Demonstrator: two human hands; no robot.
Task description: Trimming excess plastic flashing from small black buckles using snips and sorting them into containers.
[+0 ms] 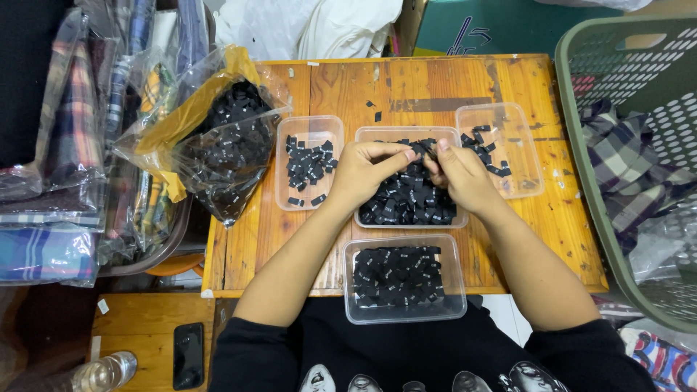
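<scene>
Both hands meet over the middle clear tray, which is heaped with small black fabric labels. My left hand and my right hand pinch a black label between their fingertips. A clear tray on the left holds a few loose labels. The clear tray on the right has only some near its far end. A fourth tray, close to my body, is packed with labels in neat rows.
All trays sit on a small worn wooden table. A clear plastic bag full of black labels lies at its left edge. Bagged plaid fabric is stacked left, a green laundry basket right. A phone and bottle lie lower left.
</scene>
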